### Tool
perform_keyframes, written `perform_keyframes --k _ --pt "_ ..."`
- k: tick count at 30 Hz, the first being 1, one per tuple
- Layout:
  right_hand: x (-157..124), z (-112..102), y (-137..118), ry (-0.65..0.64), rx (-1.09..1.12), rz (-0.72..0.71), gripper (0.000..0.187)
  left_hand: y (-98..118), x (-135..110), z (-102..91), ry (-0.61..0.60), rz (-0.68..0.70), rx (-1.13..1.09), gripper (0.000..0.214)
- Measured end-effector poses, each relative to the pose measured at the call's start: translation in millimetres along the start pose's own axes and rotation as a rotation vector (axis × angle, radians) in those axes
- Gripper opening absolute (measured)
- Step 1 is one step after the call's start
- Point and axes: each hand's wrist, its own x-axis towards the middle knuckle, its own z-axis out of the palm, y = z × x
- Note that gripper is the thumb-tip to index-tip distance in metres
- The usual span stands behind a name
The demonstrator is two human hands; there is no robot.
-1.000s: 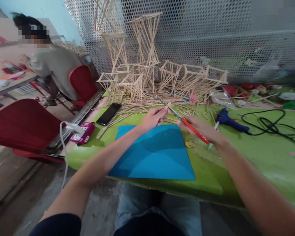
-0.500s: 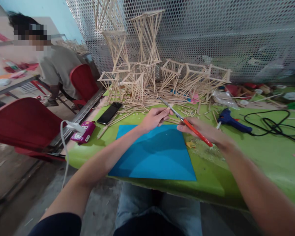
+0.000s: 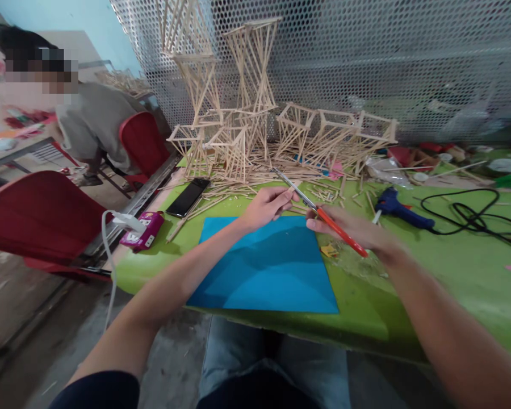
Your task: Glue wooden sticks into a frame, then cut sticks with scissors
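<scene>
My left hand (image 3: 269,207) is closed in a pinch above the far edge of a blue sheet (image 3: 264,272). A small pale bit, which looks like the end of a thin wooden stick (image 3: 295,195), shows at its fingertips. My right hand (image 3: 344,224) is wrapped around red-handled scissors (image 3: 338,230), seen nearly edge-on. Their slim metal blades point away and to the left, passing right beside my left fingertips. Whether the blades touch the stick, I cannot tell. Some right fingers are hidden behind the handle.
Wooden stick frames (image 3: 255,68) and loose sticks (image 3: 259,173) line the back, against a perforated metal panel (image 3: 366,57). A phone (image 3: 188,197) and purple power adapter (image 3: 142,233) lie left. A blue glue gun (image 3: 402,211) with black cord lies right. A person (image 3: 97,119) sits far left.
The view has shifted very slightly. Both hands keep almost the same pose, with the scissors still beside my left fingertips. The seated person's head appears a little farther left.
</scene>
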Motion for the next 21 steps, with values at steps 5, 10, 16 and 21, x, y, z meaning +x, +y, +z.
perform_keyframes --k 5,10,16,21 --pt "5.2 2.8 1.2 -0.027 -0.147 0.052 0.069 -3.8 1.4 -4.7 -0.011 -0.001 0.043 0.046" --pt "6.2 6.7 1.9 0.018 -0.226 0.103 0.068 2.3 0.3 -3.5 0.018 -0.047 0.004 0.039" --pt "2.2 13.0 -4.7 0.107 -0.283 0.106 0.064 6.8 -0.7 -0.7 0.032 -0.081 -0.095 0.034" --pt "4.5 12.8 -4.2 0.104 -0.258 0.156 0.067 3.8 1.0 -3.6 -0.005 -0.070 -0.162 0.031"
